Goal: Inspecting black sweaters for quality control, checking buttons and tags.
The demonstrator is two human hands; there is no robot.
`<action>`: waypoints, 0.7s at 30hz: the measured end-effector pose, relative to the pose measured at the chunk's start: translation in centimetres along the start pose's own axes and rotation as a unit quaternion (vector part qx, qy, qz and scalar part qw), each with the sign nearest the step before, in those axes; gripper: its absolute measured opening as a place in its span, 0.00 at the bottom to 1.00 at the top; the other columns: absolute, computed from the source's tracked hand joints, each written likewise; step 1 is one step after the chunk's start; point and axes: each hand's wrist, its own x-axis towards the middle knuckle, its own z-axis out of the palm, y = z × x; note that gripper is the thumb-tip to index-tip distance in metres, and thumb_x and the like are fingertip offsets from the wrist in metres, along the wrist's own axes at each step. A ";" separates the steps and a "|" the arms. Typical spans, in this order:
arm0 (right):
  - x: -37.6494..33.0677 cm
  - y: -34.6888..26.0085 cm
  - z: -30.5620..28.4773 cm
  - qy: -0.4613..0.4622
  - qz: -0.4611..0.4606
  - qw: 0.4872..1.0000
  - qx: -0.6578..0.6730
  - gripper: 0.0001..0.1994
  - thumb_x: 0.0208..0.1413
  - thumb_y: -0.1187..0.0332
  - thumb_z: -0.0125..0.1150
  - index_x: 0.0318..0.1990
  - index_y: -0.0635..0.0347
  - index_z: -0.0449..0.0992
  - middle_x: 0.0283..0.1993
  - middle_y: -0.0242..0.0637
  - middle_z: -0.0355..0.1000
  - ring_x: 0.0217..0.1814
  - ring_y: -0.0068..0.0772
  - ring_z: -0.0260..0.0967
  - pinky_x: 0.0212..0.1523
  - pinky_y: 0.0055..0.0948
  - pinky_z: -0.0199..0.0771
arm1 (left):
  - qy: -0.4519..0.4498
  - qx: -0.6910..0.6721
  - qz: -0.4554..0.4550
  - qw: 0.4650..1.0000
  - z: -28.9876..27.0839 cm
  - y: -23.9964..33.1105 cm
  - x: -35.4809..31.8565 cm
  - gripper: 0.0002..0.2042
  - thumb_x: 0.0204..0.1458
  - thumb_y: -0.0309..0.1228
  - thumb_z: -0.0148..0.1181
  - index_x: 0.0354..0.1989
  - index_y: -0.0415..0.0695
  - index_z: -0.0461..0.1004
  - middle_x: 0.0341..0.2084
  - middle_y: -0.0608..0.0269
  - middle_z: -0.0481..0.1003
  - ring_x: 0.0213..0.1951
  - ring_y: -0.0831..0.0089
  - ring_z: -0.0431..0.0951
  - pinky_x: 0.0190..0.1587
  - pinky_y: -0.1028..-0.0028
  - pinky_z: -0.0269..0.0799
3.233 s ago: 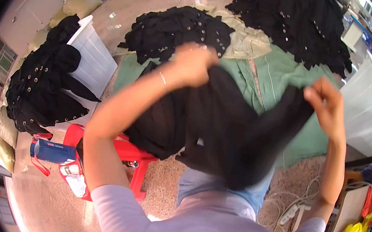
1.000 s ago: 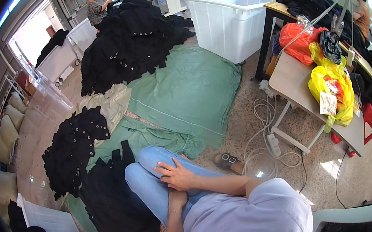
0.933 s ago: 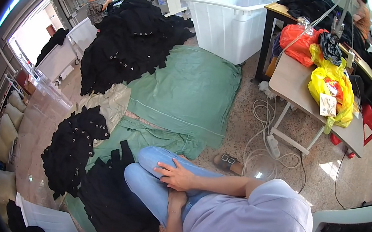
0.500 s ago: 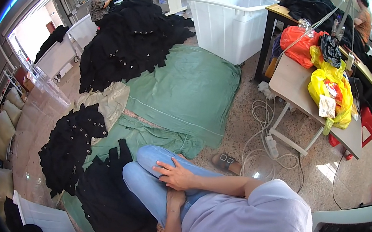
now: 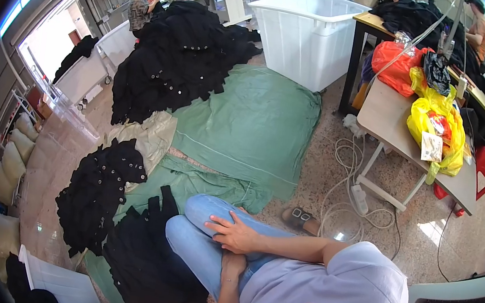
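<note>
My right hand lies over my bent knee in light blue jeans, fingers spread and holding nothing. Just below it, my left hand is tucked against the lap, its fingers hidden between the legs and under the right hand. Beside my knees a black garment heap lies on a green cloth. Further left is a smaller pile of black garments with metal eyelets. Neither hand touches these garments.
A large black garment pile and a white plastic bin stand ahead. On the right, a small table bears coloured plastic bags. Cables and a power strip lie on the floor near a sandalled foot. Other people work further off.
The whole view has shifted slightly right and down. Both hands keep the same place on the legs, and the garments lie as before.
</note>
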 end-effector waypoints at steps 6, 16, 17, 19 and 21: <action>1.5 3.7 -8.6 0.376 0.048 0.915 0.136 0.11 0.46 0.75 0.65 0.40 0.57 0.77 0.48 0.40 0.71 0.50 0.44 0.68 0.47 0.42 0.69 | -0.134 0.121 0.034 0.983 -2.2 1.2 0.5 0.12 0.48 0.32 0.50 0.28 0.46 0.81 0.32 0.53 0.80 0.37 0.59 0.81 0.56 0.54 0.63; -1.2 4.9 -34.4 0.810 -0.070 0.581 0.051 0.06 0.56 0.80 0.62 0.41 0.65 0.74 0.36 0.27 0.68 0.32 0.12 0.63 0.32 0.12 0.64 | -0.049 0.106 0.055 0.992 1.4 0.1 -1.6 0.11 0.47 0.32 0.51 0.20 0.46 0.80 0.25 0.55 0.80 0.31 0.60 0.80 0.52 0.55 0.65; -1.0 4.8 -35.1 0.818 -0.085 0.566 0.049 0.07 0.56 0.79 0.63 0.41 0.64 0.74 0.36 0.27 0.69 0.30 0.11 0.64 0.31 0.12 0.66 | -0.045 0.107 0.058 0.992 1.7 -0.1 -1.6 0.11 0.47 0.32 0.51 0.20 0.46 0.80 0.25 0.55 0.80 0.31 0.60 0.80 0.52 0.55 0.65; -1.2 5.1 -35.6 0.813 -0.080 0.572 0.068 0.07 0.56 0.78 0.63 0.42 0.64 0.75 0.34 0.27 0.71 0.30 0.12 0.65 0.31 0.12 0.68 | -0.038 0.109 0.063 0.991 2.1 -0.4 -1.6 0.11 0.47 0.31 0.51 0.20 0.45 0.79 0.25 0.55 0.80 0.31 0.60 0.80 0.51 0.55 0.65; -1.5 5.5 -36.3 0.815 -0.081 0.570 0.063 0.07 0.56 0.78 0.63 0.42 0.64 0.75 0.33 0.27 0.71 0.29 0.13 0.66 0.30 0.13 0.70 | -0.033 0.112 0.067 0.991 2.6 -0.8 -1.8 0.11 0.47 0.31 0.51 0.20 0.45 0.79 0.25 0.55 0.79 0.31 0.61 0.80 0.51 0.55 0.65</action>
